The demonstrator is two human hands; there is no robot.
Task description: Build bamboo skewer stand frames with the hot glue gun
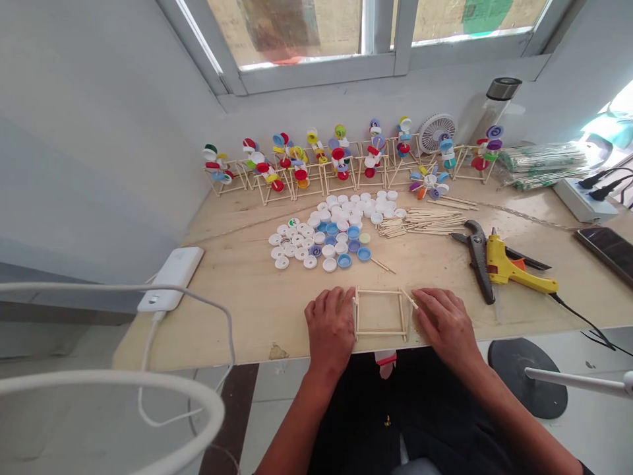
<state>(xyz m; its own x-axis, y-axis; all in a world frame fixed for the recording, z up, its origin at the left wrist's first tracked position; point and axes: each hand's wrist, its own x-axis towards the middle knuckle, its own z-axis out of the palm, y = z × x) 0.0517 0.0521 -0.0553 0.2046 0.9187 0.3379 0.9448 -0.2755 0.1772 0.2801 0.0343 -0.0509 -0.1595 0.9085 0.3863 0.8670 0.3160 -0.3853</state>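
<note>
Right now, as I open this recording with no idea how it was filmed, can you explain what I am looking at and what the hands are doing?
This is one picture from a camera worn on a person's head, looking forward and down at their own bare hands; no machine is involved. The left hand and right hand rest flat on a wooden table, each pressing against one side of a small frame of thin wooden sticks. Neither hand grips anything.

Behind the frame lies a heap of white and blue bottle caps and a pile of loose sticks. To the right lie a yellow glue gun and dark pliers. Along the wall stands a row of finished stick-and-cap models, with a small fan behind them. A white power bank lies at the left.
</note>
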